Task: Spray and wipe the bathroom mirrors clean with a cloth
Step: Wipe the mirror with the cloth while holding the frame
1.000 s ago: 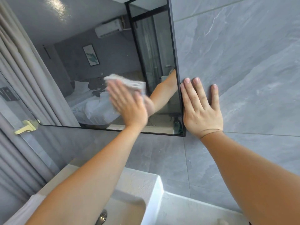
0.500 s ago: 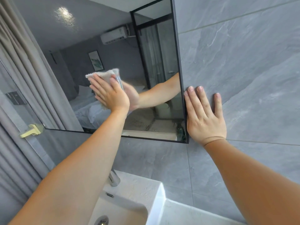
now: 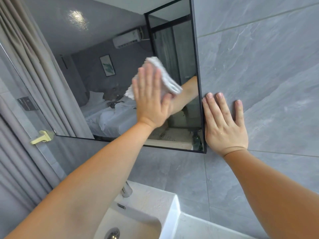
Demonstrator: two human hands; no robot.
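— Grey tile wall (image 3: 259, 57) right of frame; where's the cloth (image 3: 165, 78)?
— Mid-frame on the mirror (image 3: 103, 49). It looks soft and light, pressed under the flat left hand (image 3: 150, 100). The right hand (image 3: 224, 123) lies flat on tile, empty.

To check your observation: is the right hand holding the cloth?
No, the left hand presses the cloth to the mirror; the right hand lies flat on the wall.

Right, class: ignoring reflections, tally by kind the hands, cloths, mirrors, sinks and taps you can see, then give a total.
Hands: 2 (left hand, right hand)
cloth: 1
mirror: 1
sink: 1
tap: 1
Total: 6
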